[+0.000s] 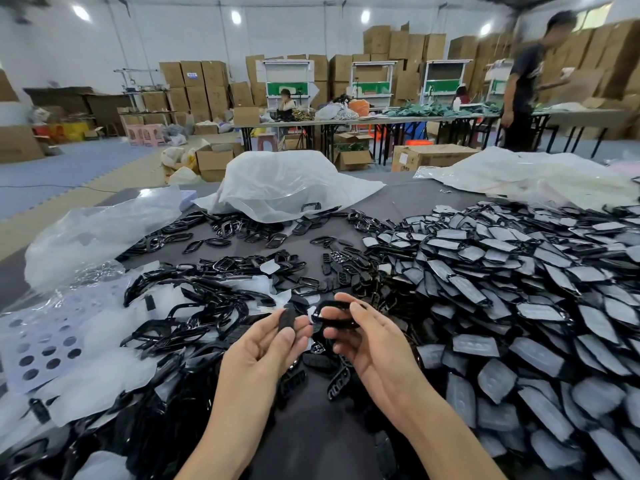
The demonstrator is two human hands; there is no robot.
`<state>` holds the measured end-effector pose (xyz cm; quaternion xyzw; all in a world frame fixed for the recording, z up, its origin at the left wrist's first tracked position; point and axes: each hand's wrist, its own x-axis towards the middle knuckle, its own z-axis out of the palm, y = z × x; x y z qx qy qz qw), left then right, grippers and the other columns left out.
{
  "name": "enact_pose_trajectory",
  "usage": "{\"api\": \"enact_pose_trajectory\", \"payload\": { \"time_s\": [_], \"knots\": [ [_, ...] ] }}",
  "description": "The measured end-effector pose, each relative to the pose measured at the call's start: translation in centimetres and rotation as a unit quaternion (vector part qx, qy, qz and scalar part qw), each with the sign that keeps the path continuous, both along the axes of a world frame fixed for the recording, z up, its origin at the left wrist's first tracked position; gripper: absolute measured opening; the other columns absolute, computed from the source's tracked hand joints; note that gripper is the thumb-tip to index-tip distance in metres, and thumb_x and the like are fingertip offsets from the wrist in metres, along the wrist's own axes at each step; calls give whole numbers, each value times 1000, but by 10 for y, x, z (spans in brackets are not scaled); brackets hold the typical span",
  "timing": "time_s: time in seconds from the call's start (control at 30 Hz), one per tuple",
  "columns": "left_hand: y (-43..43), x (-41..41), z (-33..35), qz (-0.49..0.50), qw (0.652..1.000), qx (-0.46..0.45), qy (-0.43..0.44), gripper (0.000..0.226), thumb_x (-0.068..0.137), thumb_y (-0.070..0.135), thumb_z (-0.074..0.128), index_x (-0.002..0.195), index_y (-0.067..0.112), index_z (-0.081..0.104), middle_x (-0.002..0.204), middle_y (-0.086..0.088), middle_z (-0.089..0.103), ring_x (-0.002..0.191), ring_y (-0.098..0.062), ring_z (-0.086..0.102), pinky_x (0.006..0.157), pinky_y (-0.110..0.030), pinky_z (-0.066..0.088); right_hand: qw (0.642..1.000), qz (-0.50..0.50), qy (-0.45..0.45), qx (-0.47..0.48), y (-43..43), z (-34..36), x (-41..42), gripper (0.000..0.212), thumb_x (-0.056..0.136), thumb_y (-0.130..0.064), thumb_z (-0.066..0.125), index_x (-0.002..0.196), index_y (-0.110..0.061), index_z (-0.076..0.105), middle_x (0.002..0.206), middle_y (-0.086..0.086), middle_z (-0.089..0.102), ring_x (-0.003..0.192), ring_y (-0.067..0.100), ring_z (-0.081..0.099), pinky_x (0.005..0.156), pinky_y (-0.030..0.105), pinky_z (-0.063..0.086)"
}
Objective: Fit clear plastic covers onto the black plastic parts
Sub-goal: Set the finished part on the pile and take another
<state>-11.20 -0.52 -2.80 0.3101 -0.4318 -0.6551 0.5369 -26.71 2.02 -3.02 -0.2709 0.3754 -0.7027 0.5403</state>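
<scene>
Our left grip [273, 344] pinches a flat black piece [287, 320], our right grip [374, 341] a black frame [337, 315]; misaligned, they may jam.

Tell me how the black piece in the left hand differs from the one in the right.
The strip in the left hand is a solid, narrow slab; the frame in the right hand is an open loop. The strip looks matte, the frame glossy. The strip stands on end, the frame lies sideways. Both are black, each pinched in its hand.
</scene>
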Motion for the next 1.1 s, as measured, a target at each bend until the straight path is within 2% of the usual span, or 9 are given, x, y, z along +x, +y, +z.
{"api": "enact_pose_trajectory", "payload": {
  "time_s": [0.2,0.43,0.6,0.73,0.8,0.87,0.93,1.03,1.1],
  "knots": [
    [-4,3,-3,-16,1000,14,5,29,93,-3,55,122,-7,58,102,-20,75,97,-28,73,72,-19,58,1000,-13,5,1,-2,-3,3,35,105,-13,46,95,-15,80,89,11,75,73,21,72,64,25,59],
    [-4,3,-9,-39,999,23,-25,34,90,5,61,123,-4,57,101,-21,74,87,-29,75,67,-22,59,999,-35,7,7,-3,-5,5,33,104,-12,48,94,-15,80,81,7,73,75,22,73,64,25,59],
    [-2,2,-10,-2,997,-19,-72,32,81,28,65,109,14,72,83,-11,72,66,-18,67,60,-24,57,998,-38,44,13,-1,-5,4,25,102,-11,53,102,-16,78,86,6,75,78,21,74,65,23,58],
    [1,2,-9,-4,989,-76,-130,25,88,36,56,101,28,77,74,-1,64,68,-15,61,67,-26,55,990,-50,131,15,1,-7,7,19,100,-11,57,109,-19,72,89,5,78,74,15,73,63,20,56],
    [2,2,-10,15,979,-109,-174,22,95,31,54,102,34,75,74,1,67,69,-14,63,73,-28,55,984,-56,169,13,3,-8,8,19,99,-11,58,110,-20,70,90,4,78,74,14,72,64,19,56],
    [3,2,-10,59,958,-155,-233,25,98,20,57,105,41,69,80,4,69,71,-7,64,72,-17,51,981,-50,188,9,4,-9,9,18,99,-11,59,109,-21,70,89,3,77,74,13,72,65,19,55],
    [4,2,-10,99,941,-177,-272,28,94,18,64,104,44,64,88,12,68,74,-2,63,68,-11,46,978,-37,205,8,4,-10,11,18,100,-13,58,109,-21,70,90,2,77,75,15,72,66,19,56],
    [2,3,-9,134,924,-189,-303,20,89,18,71,90,37,67,95,16,66,80,-3,64,67,-10,44,978,-12,210,-5,3,-10,14,19,100,-15,57,109,-20,72,91,5,76,77,18,72,70,22,57],
    [0,3,-10,134,930,-189,-284,19,87,11,73,87,30,70,100,14,65,86,-3,65,70,-9,45,978,11,208,-20,3,-10,17,19,99,-20,58,107,-21,75,94,8,76,80,19,73,73,23,58]
  ]
}}
